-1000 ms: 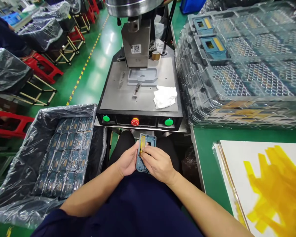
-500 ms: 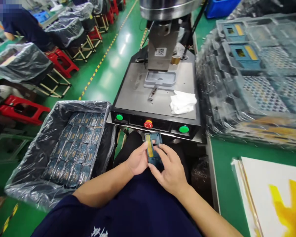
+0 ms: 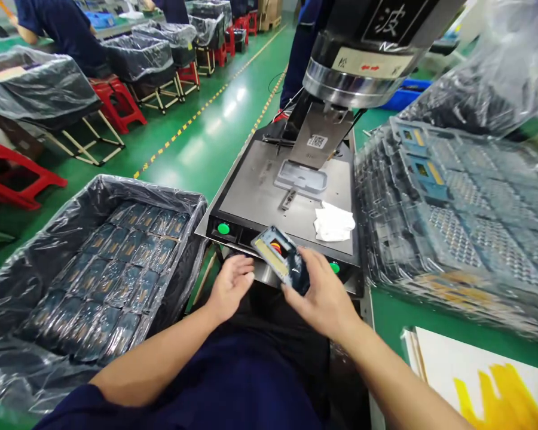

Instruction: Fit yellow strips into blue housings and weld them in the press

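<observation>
My right hand [image 3: 320, 292] grips a small blue rectangular part [image 3: 281, 258] with a yellow strip of tape on it, held tilted just in front of the press machine's button panel. My left hand [image 3: 229, 285] hovers beside it over my lap, fingers loosely spread and holding nothing. Behind the part, a grey fixture nest [image 3: 301, 178] sits on the press machine's plate [image 3: 260, 197] under the press head [image 3: 323, 140]. A crumpled white cloth [image 3: 334, 222] lies on the plate's right side.
A bin lined with plastic [image 3: 36, 322] holds several blue parts [image 3: 112, 269] at my left. Stacked clear trays [image 3: 457, 221] with two blue parts stand at the right. A white sheet [image 3: 434, 364] carries yellow tape strips [image 3: 506, 397]. People and red stools [image 3: 15, 173] are at the far left.
My left hand has let go of the blue part. My right hand has lifted it up and forward toward the machine. My view has tilted up and to the left.
</observation>
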Demonstrator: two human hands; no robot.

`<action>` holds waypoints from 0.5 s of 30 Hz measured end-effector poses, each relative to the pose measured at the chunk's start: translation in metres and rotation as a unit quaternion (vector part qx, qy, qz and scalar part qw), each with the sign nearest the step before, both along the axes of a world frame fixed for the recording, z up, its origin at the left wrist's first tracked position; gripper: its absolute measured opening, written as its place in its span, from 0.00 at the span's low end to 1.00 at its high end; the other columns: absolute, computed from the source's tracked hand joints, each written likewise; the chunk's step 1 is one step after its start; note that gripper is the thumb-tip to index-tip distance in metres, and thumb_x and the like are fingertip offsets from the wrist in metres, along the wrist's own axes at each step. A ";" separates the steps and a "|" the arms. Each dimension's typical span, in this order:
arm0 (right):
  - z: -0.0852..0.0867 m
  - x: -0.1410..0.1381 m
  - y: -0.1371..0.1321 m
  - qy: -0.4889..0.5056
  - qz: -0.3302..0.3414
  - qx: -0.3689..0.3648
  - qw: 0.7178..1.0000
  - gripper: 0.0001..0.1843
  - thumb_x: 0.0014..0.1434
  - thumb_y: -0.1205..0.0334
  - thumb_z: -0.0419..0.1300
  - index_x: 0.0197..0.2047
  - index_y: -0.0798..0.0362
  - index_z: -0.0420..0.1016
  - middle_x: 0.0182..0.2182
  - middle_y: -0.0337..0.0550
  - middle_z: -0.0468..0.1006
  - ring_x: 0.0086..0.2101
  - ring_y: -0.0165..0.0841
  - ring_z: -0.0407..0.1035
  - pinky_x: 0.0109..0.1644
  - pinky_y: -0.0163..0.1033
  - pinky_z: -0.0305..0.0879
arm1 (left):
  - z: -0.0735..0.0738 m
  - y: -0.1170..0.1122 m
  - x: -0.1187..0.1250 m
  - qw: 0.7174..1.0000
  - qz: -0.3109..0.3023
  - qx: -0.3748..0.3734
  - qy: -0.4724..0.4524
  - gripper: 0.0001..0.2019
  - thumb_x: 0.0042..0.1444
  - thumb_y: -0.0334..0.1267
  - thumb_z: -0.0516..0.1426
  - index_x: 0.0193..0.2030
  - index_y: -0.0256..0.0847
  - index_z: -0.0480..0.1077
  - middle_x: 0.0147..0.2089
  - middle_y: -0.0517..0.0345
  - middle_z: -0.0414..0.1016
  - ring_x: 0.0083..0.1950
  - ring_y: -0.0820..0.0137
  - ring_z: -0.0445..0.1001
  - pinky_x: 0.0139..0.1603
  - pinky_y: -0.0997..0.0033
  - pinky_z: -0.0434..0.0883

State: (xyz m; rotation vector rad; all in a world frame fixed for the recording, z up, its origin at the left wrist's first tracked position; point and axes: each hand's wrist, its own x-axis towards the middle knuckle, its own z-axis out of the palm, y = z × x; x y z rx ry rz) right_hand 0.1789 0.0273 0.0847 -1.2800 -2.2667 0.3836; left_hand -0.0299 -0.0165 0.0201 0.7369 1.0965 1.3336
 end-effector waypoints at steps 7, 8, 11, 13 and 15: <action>0.031 0.025 0.136 -0.123 -0.086 -0.024 0.988 0.42 0.47 0.55 0.66 0.64 0.58 0.63 0.56 0.57 0.71 0.55 0.49 0.67 0.60 0.51 0.64 | -0.057 0.038 -0.115 0.848 0.121 -0.059 0.512 0.35 0.45 0.38 0.65 0.60 0.32 0.61 0.67 0.29 0.58 0.72 0.43 0.52 0.71 0.48 0.48; 0.033 0.027 0.153 -0.138 -0.095 -0.030 0.985 0.42 0.47 0.55 0.66 0.64 0.59 0.63 0.56 0.58 0.72 0.55 0.49 0.67 0.60 0.51 0.63 | -0.064 0.042 -0.129 0.826 0.098 -0.099 0.546 0.36 0.46 0.40 0.64 0.61 0.30 0.59 0.67 0.27 0.58 0.71 0.41 0.53 0.70 0.45 0.50; 0.038 0.030 0.195 -0.170 -0.124 -0.066 0.975 0.43 0.47 0.57 0.66 0.64 0.62 0.63 0.56 0.59 0.72 0.55 0.49 0.67 0.60 0.50 0.63 | -0.077 0.047 -0.153 0.778 -0.007 -0.239 0.581 0.35 0.52 0.44 0.60 0.64 0.33 0.56 0.61 0.27 0.66 0.64 0.40 0.65 0.61 0.44 0.62; 0.039 0.031 0.217 -0.177 -0.140 -0.096 0.970 0.44 0.46 0.58 0.67 0.65 0.61 0.63 0.55 0.58 0.72 0.53 0.48 0.69 0.59 0.49 0.63 | -0.081 0.048 -0.156 0.746 -0.051 -0.292 0.597 0.32 0.56 0.47 0.56 0.64 0.35 0.55 0.58 0.30 0.70 0.59 0.42 0.71 0.56 0.46 0.66; 0.037 0.034 0.236 -0.163 -0.143 -0.119 0.969 0.43 0.44 0.59 0.68 0.64 0.60 0.65 0.53 0.55 0.74 0.50 0.46 0.70 0.58 0.47 0.65 | -0.082 0.049 -0.155 0.720 -0.065 -0.304 0.620 0.29 0.58 0.49 0.53 0.63 0.36 0.56 0.57 0.32 0.72 0.56 0.44 0.74 0.53 0.48 0.69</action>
